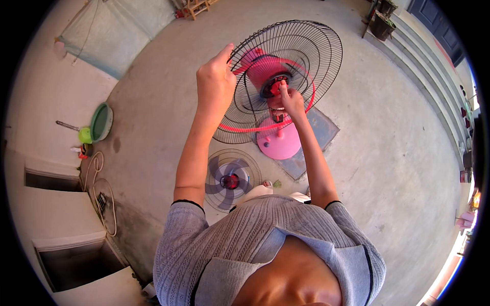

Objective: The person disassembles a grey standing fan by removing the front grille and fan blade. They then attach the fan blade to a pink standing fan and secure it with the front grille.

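Note:
A pink pedestal fan (278, 143) stands on the floor in front of me, with a round black wire rear guard (321, 48) at its head. My left hand (215, 79) is closed on the guard's left rim. At the guard's centre, my right hand (293, 102) has its fingers pinched on a red plastic nut (276, 87); part of the nut is hidden by the fingers. Behind the wires shows the pink motor housing (263, 69), and a red ring (240, 128) runs across the guard. No blades are on the fan head.
By my feet, a front guard (255, 168) lies on the floor with dark grey fan blades (219, 171). Under the pink base is a grey square slab (324, 127). A green basin (101, 122) and a hose (94, 176) are at left, steps (434, 66) and plant pots (382, 26) at right.

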`<act>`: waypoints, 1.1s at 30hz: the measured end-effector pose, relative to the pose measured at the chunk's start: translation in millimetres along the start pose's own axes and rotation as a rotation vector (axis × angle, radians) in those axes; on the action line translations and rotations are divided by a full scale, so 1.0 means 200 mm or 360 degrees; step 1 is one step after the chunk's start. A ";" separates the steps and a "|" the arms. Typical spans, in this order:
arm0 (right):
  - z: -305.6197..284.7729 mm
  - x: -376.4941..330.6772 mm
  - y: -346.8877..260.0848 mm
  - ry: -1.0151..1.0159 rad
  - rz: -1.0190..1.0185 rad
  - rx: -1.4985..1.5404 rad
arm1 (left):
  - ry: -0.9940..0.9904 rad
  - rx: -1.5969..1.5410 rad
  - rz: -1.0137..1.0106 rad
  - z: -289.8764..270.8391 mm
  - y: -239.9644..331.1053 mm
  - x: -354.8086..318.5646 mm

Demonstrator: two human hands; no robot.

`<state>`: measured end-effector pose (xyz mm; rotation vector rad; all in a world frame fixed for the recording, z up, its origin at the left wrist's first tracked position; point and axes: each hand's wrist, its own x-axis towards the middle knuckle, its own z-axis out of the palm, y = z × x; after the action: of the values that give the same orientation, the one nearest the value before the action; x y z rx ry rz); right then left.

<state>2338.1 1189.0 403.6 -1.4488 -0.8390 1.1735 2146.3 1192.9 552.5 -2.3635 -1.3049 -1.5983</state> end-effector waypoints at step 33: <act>0.01 -0.01 0.04 0.0271 -0.0627 -0.0491 | -0.0046 0.0079 -0.0116 -0.02 0.04 -0.03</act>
<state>2334.5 1186.0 396.8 -1.5147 -1.1585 0.6358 2147.1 1182.0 553.6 -2.3453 -1.4343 -1.5363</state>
